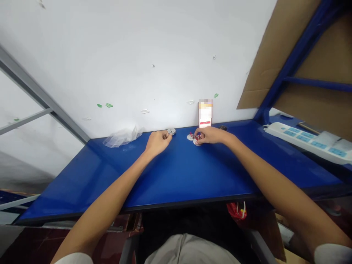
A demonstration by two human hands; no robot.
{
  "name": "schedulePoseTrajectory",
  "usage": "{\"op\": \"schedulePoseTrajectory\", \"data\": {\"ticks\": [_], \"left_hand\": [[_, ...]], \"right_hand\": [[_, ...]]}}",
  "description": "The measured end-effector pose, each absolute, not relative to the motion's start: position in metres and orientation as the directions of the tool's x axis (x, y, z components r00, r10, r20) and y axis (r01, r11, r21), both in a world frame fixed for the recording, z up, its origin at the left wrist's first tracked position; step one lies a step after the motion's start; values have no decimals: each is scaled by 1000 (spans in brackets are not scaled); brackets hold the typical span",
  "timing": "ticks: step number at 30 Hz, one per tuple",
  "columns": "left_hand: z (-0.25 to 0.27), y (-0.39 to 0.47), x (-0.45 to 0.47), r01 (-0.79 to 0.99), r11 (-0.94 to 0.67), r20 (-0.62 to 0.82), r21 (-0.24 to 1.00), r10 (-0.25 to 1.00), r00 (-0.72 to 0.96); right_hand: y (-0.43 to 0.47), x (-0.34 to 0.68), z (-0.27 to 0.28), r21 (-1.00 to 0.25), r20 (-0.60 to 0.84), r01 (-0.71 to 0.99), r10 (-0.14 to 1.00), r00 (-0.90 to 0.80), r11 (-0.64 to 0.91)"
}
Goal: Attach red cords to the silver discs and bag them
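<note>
Near the back of the blue table, my left hand (159,141) is closed, thumb and forefinger pinched at the near edge of a small round grey disc (171,131). My right hand (210,135) is bent down over small white discs with red pieces. One white disc (190,137) lies just left of its fingers. Another white disc (195,142) is under the fingertips, which pinch at a small red part there. The fingers partly hide these pieces, so their exact kind cannot be made out.
A phone (205,114) with a lit screen leans on the wall behind my right hand. A crumpled clear plastic bag (123,136) lies at the back left of the blue table (176,176). A white power strip (308,141) and a blue frame (283,79) stand at the right.
</note>
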State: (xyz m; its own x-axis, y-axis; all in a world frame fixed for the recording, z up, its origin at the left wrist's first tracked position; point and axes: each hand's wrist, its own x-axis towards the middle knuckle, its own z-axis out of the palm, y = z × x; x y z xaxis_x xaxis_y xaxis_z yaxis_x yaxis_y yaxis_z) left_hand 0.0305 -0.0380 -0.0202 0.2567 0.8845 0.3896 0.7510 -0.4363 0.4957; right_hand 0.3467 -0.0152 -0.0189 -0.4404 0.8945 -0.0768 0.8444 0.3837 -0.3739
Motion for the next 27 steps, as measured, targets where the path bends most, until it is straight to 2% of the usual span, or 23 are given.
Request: {"op": "schedulePoseTrajectory", "data": {"ticks": [6, 9, 14, 19, 21, 24, 27], "left_hand": [[-18, -42, 28, 769, -467, 430, 436, 859, 278], [-18, -43, 28, 744, -489, 434, 455, 851, 294], [-14, -45, 29, 614, -490, 396, 619, 870, 295], [-23, -49, 41, 357, -367, 183, 859, 871, 455], [-29, -53, 48, 215, -290, 145, 932, 847, 512], [-35, -58, 58, 42, -197, 148, 979, 847, 510], [-35, -61, 60, -27, -154, 150, 988, 877, 456]], "right_hand": [[-7, 348, -24, -326, 110, 796, 857, -503, 510], [-4, 349, -27, -393, 142, 751, 842, -521, 531], [-10, 346, -18, -572, 291, 583, 807, -513, 577], [-26, 329, -3, -790, 365, 346, 841, -398, 507], [-33, 318, -2, -845, 363, 261, 859, -360, 467], [-42, 302, -5, -892, 350, 167, 875, -333, 420], [-48, 289, -10, -908, 339, 130, 879, -335, 399]]}}
